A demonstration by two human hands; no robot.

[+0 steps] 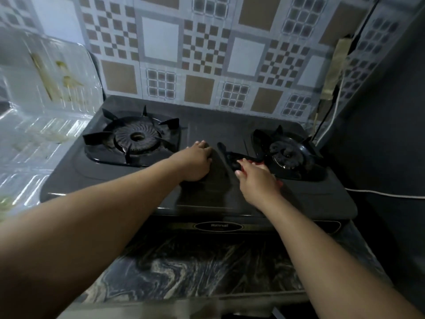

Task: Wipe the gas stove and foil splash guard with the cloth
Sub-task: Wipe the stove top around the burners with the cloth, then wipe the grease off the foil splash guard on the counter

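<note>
The black two-burner gas stove (110, 178) stands on a marbled counter. The foil splash guard (53, 125) rises along its left side, with yellowish stains on it. My left hand (195, 164) rests knuckles-up on the stove's middle panel, its fingers curled down and their tips hidden. My right hand (257, 178) is just left of the right burner (289, 155), closed over something red, the cloth (251, 161), of which only slivers show. A black pan-support arm (226, 153) sticks out past its fingers.
The left burner (138, 137) has its pan support in place. A patterned tiled wall (207, 54) stands behind the stove. A white cable (391, 194) runs along the dark right wall. The marbled counter edge (207, 268) lies in front.
</note>
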